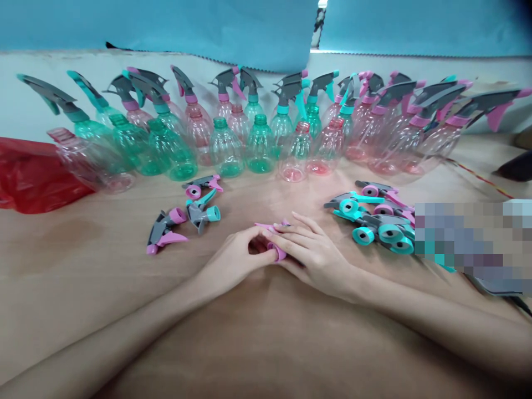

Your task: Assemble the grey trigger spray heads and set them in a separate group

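Low over the middle of the table, both my hands close around one pink and grey spray trigger head (279, 252). My left hand (239, 254) grips it from the left, thumb against its pink collar. From the other side my right hand (311, 252) holds it with the fingers laid over the top, hiding most of its grey body. To the left lie loose trigger heads: a grey and pink one (165, 230), a grey and teal one (201, 213) and another pink one (203, 187). A pile of teal and pink trigger heads (369, 219) lies to the right.
Behind stand several open-necked green bottles (260, 147) and pink bottles (295, 155), with bottles wearing trigger heads (283, 113) further back. A red plastic bag (37, 174) lies at left. A blurred-out device (474, 246) sits at right, and a twisted cord (482, 177) runs behind it.
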`<move>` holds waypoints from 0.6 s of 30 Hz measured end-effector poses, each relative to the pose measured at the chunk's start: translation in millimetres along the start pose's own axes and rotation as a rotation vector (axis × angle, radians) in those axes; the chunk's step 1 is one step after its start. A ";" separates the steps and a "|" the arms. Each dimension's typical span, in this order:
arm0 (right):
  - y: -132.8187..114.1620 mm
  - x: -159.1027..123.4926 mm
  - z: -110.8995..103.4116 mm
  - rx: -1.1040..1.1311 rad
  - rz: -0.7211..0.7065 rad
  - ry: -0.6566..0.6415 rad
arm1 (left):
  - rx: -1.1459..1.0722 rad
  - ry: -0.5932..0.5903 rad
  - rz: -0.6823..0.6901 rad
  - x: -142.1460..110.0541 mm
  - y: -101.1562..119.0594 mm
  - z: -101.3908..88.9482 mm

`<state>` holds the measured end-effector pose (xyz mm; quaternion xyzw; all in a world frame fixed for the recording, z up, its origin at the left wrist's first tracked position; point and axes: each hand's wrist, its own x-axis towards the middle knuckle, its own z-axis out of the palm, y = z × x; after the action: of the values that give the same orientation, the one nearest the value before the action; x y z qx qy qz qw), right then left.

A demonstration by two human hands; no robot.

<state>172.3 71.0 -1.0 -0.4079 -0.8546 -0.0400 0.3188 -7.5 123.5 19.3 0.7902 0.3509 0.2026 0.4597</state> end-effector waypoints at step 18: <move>1.4 1.4 -2.2 0.265 0.147 0.166 | 0.442 0.379 0.464 -16.1 3.1 11.9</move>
<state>173.8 72.1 1.3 -0.4191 -0.7909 0.0627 0.4414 -9.6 103.6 16.1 0.8775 0.2765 0.3634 0.1465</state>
